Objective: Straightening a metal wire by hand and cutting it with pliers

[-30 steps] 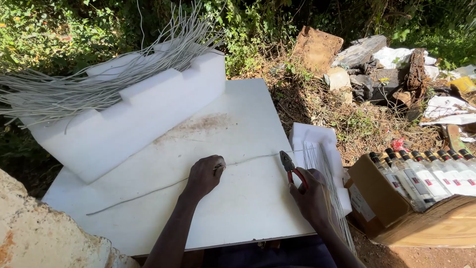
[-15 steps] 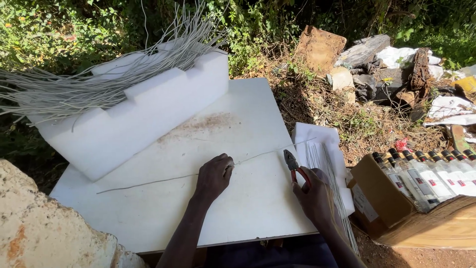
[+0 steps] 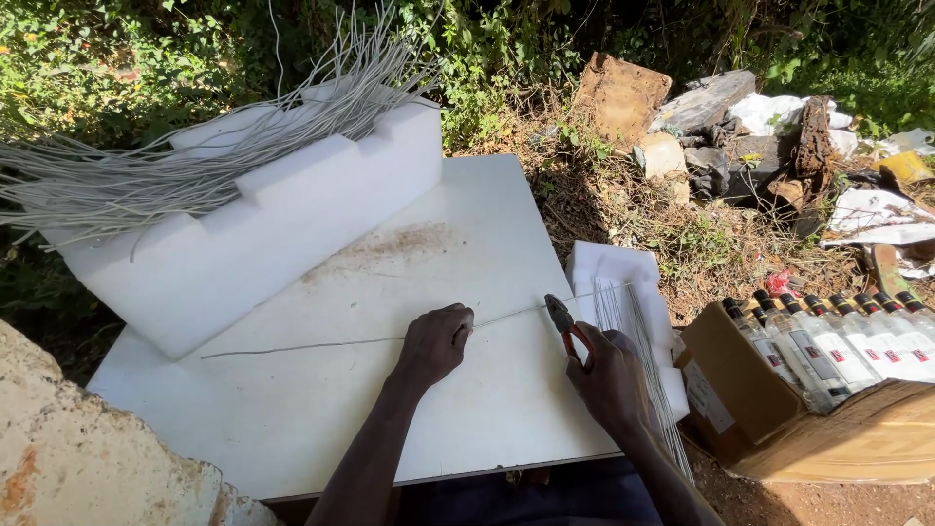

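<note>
Looking down, we see our left hand [image 3: 435,343] pressing a long thin grey wire [image 3: 321,343] flat against the white table [image 3: 292,429], the fingers curled down over it in a closed grip. The wire runs across the table from left to right and slants up a little toward the right edge. Our right hand [image 3: 612,375] holds red-handled pliers [image 3: 566,325], its grip wrapped around the handles. The dark tip of the pliers meets the wire just to the right of our left hand; we cannot tell whether the tip has closed on it.

Just beyond the table's right edge lies a white foam piece [image 3: 609,273] with a bunch of short straight wire pieces [image 3: 643,360] on it. At the back left, a large notched foam block [image 3: 243,244] carries a big bundle of long grey wires [image 3: 146,175]. A cardboard box [image 3: 828,438] of bottles [image 3: 838,341] sits to the right on the ground.
</note>
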